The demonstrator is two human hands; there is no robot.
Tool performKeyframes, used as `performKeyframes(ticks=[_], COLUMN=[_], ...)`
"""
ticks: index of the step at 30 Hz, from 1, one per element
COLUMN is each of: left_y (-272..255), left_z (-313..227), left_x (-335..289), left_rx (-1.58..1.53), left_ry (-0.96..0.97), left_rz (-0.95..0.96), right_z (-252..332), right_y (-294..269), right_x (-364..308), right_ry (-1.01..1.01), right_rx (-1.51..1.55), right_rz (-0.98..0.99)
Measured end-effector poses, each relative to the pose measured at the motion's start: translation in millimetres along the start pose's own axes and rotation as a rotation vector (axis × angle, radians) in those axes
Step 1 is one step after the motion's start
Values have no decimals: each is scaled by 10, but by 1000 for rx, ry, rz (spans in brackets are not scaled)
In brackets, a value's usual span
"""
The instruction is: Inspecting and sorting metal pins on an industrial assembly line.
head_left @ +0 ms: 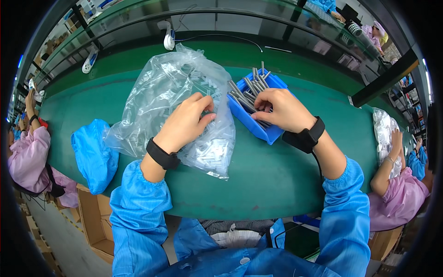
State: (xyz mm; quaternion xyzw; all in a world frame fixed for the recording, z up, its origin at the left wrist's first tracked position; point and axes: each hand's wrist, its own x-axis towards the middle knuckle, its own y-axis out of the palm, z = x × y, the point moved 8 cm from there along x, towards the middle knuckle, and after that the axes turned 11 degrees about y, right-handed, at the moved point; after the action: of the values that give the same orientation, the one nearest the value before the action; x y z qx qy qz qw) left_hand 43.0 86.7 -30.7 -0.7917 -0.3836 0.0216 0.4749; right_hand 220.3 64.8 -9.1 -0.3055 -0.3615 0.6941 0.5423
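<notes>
A clear plastic bag [152, 87] lies on the green table, with many small clear tubes [210, 154] inside it. My left hand [184, 122] is over the bag's right part, its fingers curled and the thumb close to the fingertips. Whatever is between them is too small or hidden to make out. To the right stands a blue bin [247, 121] of thin grey metal rods [247, 92], several of them sticking up at the far end. Over the bin, my right hand [284, 111] has its fingers bent inward in a pinch near the rods; its fingertips' contents do not show clearly.
A crumpled blue cloth [95, 154] lies left of the bag. Behind are a white device [169, 37] with a cable and a dark thin rod [278, 49]. Co-workers in pink sit at both sides, the right one [392, 147] touching a clear bag. A cardboard box [94, 221] stands below the table's edge.
</notes>
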Motion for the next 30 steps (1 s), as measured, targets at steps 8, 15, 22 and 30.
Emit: performKeyframes(ticks=[8, 15, 22, 30], left_y=[-30, 30, -18, 27], left_z=[-21, -55, -105, 24], left_x=[34, 28, 21, 11], left_rx=[-6, 93, 105, 93], left_ry=[62, 46, 149, 44], left_rz=[-123, -11, -95, -36], right_z=[143, 474, 609, 622], right_y=[-108, -298, -298, -260], right_x=[-45, -159, -227, -235], right_ry=[-18, -119, -143, -164], right_rx=[65, 228, 230, 228], right_rz=[-99, -195, -166, -154])
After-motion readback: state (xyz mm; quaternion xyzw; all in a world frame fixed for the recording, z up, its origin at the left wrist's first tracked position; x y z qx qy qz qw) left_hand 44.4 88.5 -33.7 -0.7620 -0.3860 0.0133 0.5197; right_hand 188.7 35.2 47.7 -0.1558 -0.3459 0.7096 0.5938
